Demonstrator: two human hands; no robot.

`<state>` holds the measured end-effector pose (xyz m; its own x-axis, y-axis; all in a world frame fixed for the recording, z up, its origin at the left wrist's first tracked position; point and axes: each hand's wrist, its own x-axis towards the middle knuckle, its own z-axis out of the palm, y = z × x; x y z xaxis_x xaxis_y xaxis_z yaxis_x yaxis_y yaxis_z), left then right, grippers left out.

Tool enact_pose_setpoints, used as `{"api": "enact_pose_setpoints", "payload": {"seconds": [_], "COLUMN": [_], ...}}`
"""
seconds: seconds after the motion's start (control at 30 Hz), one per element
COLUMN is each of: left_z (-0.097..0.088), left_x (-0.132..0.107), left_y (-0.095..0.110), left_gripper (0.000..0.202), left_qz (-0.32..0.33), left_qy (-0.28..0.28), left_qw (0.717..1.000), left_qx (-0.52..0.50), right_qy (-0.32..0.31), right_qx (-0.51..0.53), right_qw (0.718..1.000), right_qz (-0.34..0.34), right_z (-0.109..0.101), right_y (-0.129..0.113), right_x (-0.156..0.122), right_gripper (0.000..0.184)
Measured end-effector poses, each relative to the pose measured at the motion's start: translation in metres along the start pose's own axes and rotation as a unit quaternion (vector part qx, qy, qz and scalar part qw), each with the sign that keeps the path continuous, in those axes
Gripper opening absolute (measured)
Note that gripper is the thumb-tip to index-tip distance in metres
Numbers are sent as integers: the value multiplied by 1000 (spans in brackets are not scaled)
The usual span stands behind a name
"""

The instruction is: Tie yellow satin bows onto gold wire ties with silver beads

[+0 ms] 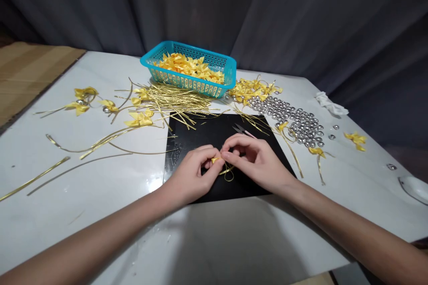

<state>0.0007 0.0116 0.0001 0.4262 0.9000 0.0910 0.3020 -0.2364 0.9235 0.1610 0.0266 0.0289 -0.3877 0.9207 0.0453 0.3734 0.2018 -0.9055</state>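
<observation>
Bow [215, 160], small and yellow, sits pinched between the fingertips of left hand [194, 174] and right hand [258, 161] above a black mat [207, 136], gold wire [229, 173] looping beneath. A firm pinch at the bow's middle likely keeps the wire snug. Scissors [242, 130], silver beads [294, 120] and a basket [231, 69] lie beyond.

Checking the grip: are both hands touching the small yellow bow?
Touching. The head view shows the left hand and the right hand pinching the yellow bow between their fingertips, over the black mat.
</observation>
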Motion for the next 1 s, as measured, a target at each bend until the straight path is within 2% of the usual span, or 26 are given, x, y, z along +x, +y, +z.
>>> {"api": "enact_pose_setpoints", "payload": {"seconds": [0.1,0.2,0.3,0.37,0.57,0.8,1.0], "left_z": [0,0,0,0,1,1,0], "left_x": [1,1,1,1,2,1,2], "left_y": [0,1,1,1,-1,2,0], "left_gripper": [25,25,26,26,24,25,25], "left_qz": [-1,-4,-8,-7,-5,-4,5], "left_qy": [2,1,4,4,7,-1,-8], "left_qw": [1000,1000,1000,1000,1000,1000,1000], "left_qx": [0,2,11,18,27,29,27], "right_qy": [6,34,63,55,29,3,-17], "right_qx": [-59,-36,23,76,216,335,395], "right_qw": [996,995,996,995,967,931,903], "right_qz": [-73,-85,-56,-25,132,145,168], "right_z": [-2,-3,-2,-3,-11,-25,-31], "right_y": [-1,-1,-4,-9,-29,-43,-57], "right_x": [2,5,8,9,9,10,8], "right_gripper": [10,8,9,13,15,19,20]}}
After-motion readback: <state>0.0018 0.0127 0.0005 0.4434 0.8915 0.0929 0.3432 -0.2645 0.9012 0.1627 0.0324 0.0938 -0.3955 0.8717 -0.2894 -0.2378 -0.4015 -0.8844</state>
